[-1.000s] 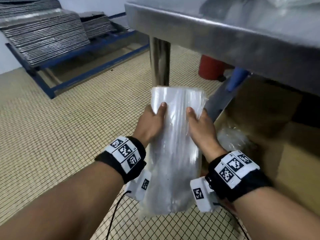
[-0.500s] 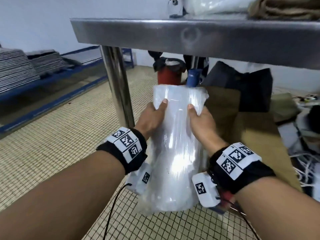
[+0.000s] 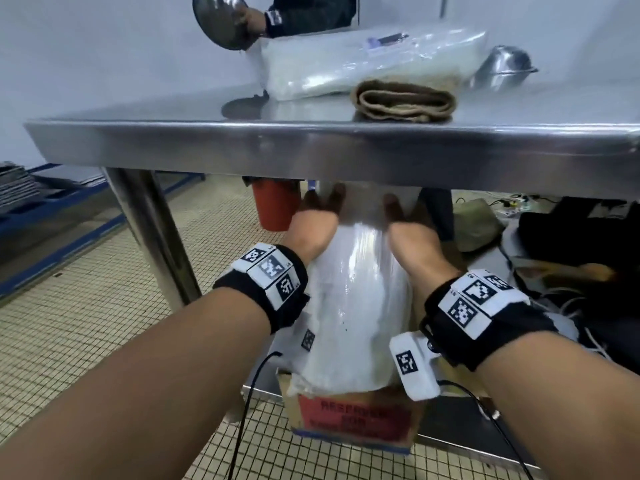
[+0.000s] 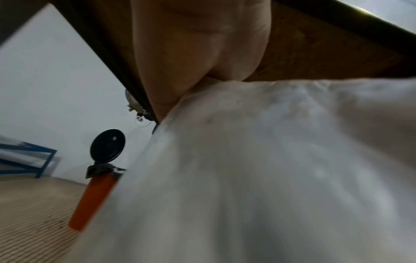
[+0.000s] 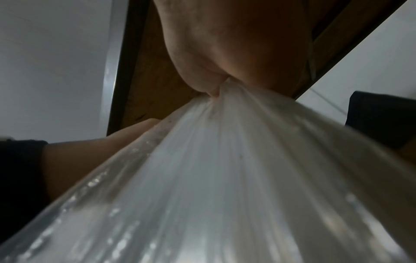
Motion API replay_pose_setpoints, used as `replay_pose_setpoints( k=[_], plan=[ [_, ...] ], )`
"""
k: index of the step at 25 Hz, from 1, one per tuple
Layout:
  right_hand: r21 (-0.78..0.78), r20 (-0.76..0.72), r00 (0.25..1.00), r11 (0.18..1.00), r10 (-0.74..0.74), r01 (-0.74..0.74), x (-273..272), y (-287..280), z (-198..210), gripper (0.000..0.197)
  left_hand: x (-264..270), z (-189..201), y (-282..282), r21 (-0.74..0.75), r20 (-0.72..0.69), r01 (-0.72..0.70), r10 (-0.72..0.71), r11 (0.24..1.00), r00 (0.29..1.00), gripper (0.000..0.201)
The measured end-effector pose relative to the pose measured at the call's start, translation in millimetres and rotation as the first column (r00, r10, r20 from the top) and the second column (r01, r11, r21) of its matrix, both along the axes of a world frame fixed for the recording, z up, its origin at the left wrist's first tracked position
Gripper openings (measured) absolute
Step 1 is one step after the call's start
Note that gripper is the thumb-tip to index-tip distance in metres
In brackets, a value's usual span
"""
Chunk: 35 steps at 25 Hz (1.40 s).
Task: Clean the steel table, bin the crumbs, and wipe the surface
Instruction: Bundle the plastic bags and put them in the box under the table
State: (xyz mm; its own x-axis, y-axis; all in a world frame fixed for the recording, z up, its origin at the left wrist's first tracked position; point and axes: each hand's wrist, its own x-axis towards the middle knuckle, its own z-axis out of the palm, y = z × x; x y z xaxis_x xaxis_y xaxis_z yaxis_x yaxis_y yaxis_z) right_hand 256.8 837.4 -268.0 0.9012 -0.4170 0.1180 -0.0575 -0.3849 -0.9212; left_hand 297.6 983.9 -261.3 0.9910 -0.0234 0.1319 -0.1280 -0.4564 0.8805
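Note:
A clear plastic bag point(image 3: 356, 299) hangs between both hands just below the front edge of the steel table point(image 3: 311, 147). My left hand point(image 3: 320, 216) grips the bag's top left edge, and my right hand point(image 3: 398, 220) grips the top right. The right wrist view shows my right hand point(image 5: 216, 89) pinching bunched plastic bag point(image 5: 247, 178). In the left wrist view my left hand point(image 4: 198, 76) holds the bag point(image 4: 258, 169) at its rim. The bag's mouth is hidden behind the table edge. A folded brown cloth point(image 3: 403, 100) lies on the tabletop.
A cardboard box point(image 3: 353, 417) stands below the bag on the lower shelf. An orange bin point(image 3: 273, 209) with its black lid open point(image 4: 108, 146) stands under the table. A large plastic package point(image 3: 363, 64) and a steel bowl point(image 3: 502, 67) sit on top. Another person stands behind.
Both hands have lifted the bag upward until its top is at the table's front edge. My view has risen, so the tabletop with the cloth and package shows.

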Motion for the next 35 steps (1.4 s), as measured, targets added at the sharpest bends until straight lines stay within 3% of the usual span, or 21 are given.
replay_pose_setpoints(
  k=[3,10,13,18,24,29,32,35],
  plan=[
    [-0.043,-0.025,1.000,0.999,-0.008,0.007,-1.7,-9.3,-2.2,0.058,1.5,-6.4,-13.8,0.032,-0.027,-0.018,0.019,0.999,0.999,0.036],
    [-0.048,-0.189,0.981,0.997,0.043,-0.053,17.0,-20.5,-49.5,0.072,10.1,-53.2,-23.3,-0.042,-0.027,0.057,-0.059,0.997,0.998,0.073],
    [-0.061,-0.201,0.979,0.997,0.034,-0.047,23.2,-27.3,-58.8,0.073,18.8,-65.9,-28.5,-0.043,-0.005,0.061,-0.061,0.997,0.998,0.077],
    [0.005,-0.256,0.962,0.995,0.095,-0.097,31.2,-30.5,-70.5,0.066,26.4,-78.7,-34.4,-0.082,-0.077,0.047,-0.054,0.996,0.996,0.067],
    [0.052,-0.191,0.974,0.992,0.122,-0.114,40.6,-31.5,-102.6,0.050,26.7,-107.4,-31.5,-0.054,-0.130,0.014,-0.021,0.998,0.991,0.064],
    [-0.046,-0.353,0.917,0.976,0.183,-0.212,39.5,-24.4,-126.4,0.057,29.1,-150.9,-23.6,0.004,-0.269,-0.023,0.024,1.000,0.963,0.067],
    [-0.131,-0.457,0.851,0.927,0.257,-0.350,37.8,-8.5,-147.4,0.065,23.2,-170.4,-23.8,0.143,-0.322,0.091,-0.040,0.986,0.946,0.050],
    [-0.154,-0.470,0.833,0.902,0.292,-0.403,34.4,0.1,-155.2,0.061,18.4,-173.9,-21.3,0.133,-0.330,0.161,-0.110,0.978,0.938,0.047]
  ],
)
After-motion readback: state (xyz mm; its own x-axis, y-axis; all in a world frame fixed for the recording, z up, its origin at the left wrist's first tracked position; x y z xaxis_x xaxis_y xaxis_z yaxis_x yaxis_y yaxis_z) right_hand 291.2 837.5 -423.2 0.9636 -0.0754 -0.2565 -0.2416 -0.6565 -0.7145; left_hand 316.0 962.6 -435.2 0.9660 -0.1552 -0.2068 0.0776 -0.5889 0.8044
